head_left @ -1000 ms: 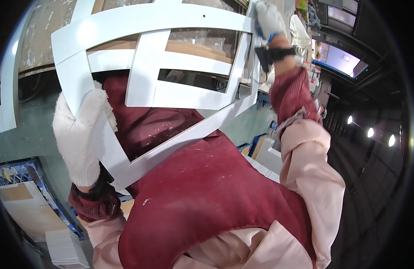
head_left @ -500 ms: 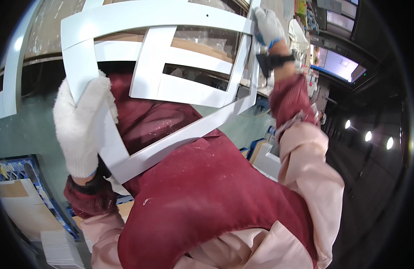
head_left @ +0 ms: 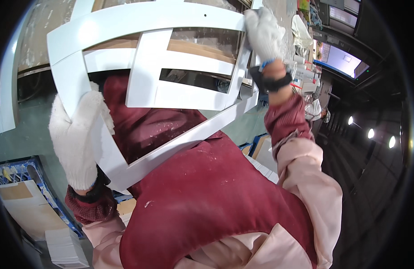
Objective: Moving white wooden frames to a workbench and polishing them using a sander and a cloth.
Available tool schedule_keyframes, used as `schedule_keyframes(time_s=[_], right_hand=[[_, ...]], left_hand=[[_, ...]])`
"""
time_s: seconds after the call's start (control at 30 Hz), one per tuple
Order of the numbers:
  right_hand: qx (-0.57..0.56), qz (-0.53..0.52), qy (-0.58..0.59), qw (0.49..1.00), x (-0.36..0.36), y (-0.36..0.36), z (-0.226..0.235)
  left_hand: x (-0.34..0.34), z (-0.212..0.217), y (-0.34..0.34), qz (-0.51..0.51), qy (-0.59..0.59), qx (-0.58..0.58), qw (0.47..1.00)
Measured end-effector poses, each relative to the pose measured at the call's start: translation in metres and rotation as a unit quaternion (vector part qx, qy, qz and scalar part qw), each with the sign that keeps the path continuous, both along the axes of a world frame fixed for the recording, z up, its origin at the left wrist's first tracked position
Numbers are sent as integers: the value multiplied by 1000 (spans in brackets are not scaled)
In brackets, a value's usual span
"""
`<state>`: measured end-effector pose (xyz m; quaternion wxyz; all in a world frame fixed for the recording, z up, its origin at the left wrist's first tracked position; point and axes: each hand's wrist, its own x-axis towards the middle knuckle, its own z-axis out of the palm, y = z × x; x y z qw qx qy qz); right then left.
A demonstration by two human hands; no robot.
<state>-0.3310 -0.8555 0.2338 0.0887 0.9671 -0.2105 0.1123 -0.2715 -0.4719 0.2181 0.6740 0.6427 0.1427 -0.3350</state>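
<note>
While the left hand (head_left: 79, 139) is closed around the left side bar of a white frame (head_left: 139, 19), with the thumb over the upper face, the right hand (head_left: 264, 36) lies at the frame's upper right corner, touching it. Whether the right fingers are closed on that corner or only pressed against it cannot be told. Both hands wear white knitted gloves, and a black band (head_left: 277, 81) sits at the right wrist.

The white frame is located in front of the wearer's body, with its long near bar slanting up from the lower left corner toward the right. Its far bar is curved and bears one small dark hole near the right end. The lower left corner overlaps the dark red apron (head_left: 207, 188) in view; contact between the two could not be confirmed. The apron shows pale marks. Further white bars (head_left: 144, 74) are visible through the frame's opening, and another white piece (head_left: 8, 85) stands at the left edge.

A blue crate (head_left: 16, 171) is noted at lower left, with a brown and white board (head_left: 34, 213) just beside it and a stack of white panels (head_left: 65, 249) near the board. Three lamps (head_left: 371, 133) are lit at right, against a dark background.
</note>
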Motion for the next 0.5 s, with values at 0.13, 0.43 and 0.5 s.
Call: schedule_keyframes(time_s=[0.13, 0.43, 0.5], right_hand=[[-38, 107, -38, 993, 13, 66, 27], [-149, 53, 257, 954, 4, -53, 7], [-39, 26, 158, 986, -8, 5, 16]], left_hand=[[-4, 2, 4, 5, 12, 21, 1000], [-5, -1, 9, 24, -38, 0, 999], [0, 0, 11, 2, -6, 44, 999]])
